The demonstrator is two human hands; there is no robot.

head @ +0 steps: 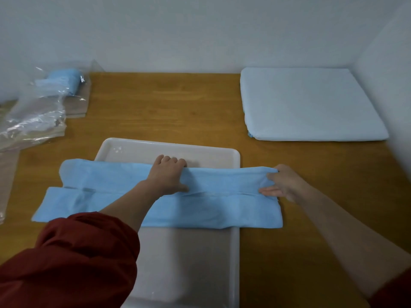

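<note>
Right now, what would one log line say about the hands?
left hand: grips blue cloth fold | right hand: pinches cloth end | cloth: across white tray

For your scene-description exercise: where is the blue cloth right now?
In the head view the blue cloth lies across the white tray, ends overhanging the wooden table; the left hand grips its far edge, the right hand its right end.

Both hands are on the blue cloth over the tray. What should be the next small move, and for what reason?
Probably pull the far fold toward the body and lay it over the near half. The left hand grips the far edge of the blue cloth at its middle, the right hand pinches its right end, and the near half lies flat across the white tray.
</note>
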